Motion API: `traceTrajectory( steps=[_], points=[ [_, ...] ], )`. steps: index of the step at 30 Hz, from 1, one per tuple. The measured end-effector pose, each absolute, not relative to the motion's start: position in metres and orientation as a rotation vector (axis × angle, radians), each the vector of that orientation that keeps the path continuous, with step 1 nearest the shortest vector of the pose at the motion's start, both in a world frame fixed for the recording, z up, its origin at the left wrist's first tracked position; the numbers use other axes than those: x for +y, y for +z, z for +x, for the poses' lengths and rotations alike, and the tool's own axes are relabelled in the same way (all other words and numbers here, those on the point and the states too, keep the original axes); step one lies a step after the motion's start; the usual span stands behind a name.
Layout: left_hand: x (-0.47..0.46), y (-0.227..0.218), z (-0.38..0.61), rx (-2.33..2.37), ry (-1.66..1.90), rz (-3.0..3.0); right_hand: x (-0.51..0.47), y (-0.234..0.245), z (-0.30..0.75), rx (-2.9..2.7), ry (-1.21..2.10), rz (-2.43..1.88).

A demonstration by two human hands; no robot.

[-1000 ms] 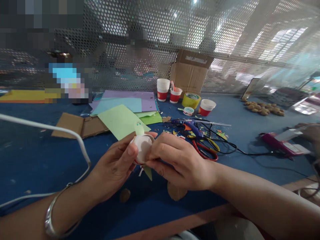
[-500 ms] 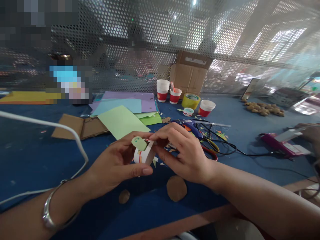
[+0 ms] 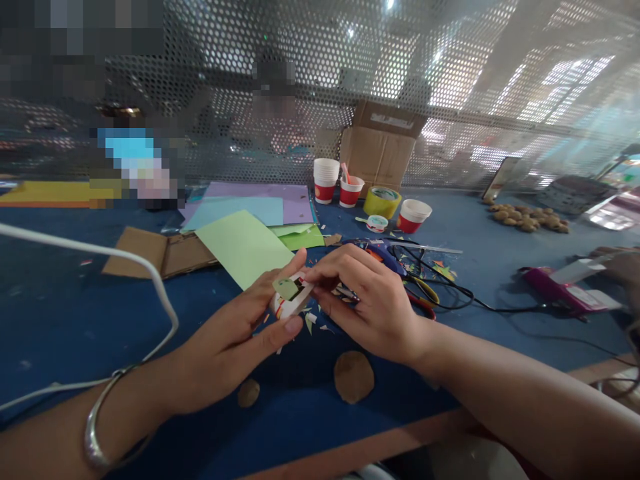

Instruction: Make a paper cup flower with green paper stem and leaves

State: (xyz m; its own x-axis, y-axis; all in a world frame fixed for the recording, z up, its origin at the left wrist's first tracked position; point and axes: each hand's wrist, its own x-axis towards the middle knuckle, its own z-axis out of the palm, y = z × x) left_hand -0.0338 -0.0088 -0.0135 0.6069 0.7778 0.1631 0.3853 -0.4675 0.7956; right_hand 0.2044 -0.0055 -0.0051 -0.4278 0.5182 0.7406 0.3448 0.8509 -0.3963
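Observation:
A small white cut-down paper cup piece (image 3: 295,307) with red marks is held above the table between both hands. On its near left side sits a light green paper tab (image 3: 285,289). My left hand (image 3: 240,333) is closed around the cup piece, its thumb along the near side and its fingers behind. The fingertips of my right hand (image 3: 365,300) pinch its right edge, partly hiding it. Below lie a large cardboard disc (image 3: 353,377) and a smaller disc (image 3: 249,393). Paper scraps (image 3: 311,320) are scattered under the hands.
Coloured paper sheets (image 3: 243,247) and folded cardboard (image 3: 150,257) lie left of centre. Behind are red-and-white paper cups (image 3: 325,183) and yellow tape (image 3: 382,201). A blue glue gun (image 3: 383,253) lies beyond my right hand. A white cable (image 3: 150,267) curves at left; a purple device (image 3: 567,290) lies right.
The cup piece has tilted and turned in my hands, showing more of its open top. My left fingers have straightened upward behind it, and the thumb has shifted slightly up.

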Motion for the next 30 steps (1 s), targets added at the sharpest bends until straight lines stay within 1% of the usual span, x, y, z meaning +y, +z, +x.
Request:
traceTrajectory(
  steps=[5,15,22,30],
  points=[
    [-0.0074,-0.0165,-0.0383,0.876,0.684,2.191,-0.0068,-0.0056,0.2052,-2.084,0.258,-0.640],
    [-0.0079,-0.0140,-0.0359,0.893,0.740,2.122,-0.0059,-0.0048,0.2067,-2.118,0.297,-0.635],
    [-0.0055,-0.0195,-0.0378,0.900,0.704,2.198,-0.0078,-0.0006,0.2037,-2.108,0.374,-0.557],
    [-0.0096,-0.0130,-0.0347,0.903,0.628,2.316,-0.0065,-0.0014,0.2051,-2.141,0.483,-0.571]
  ],
)
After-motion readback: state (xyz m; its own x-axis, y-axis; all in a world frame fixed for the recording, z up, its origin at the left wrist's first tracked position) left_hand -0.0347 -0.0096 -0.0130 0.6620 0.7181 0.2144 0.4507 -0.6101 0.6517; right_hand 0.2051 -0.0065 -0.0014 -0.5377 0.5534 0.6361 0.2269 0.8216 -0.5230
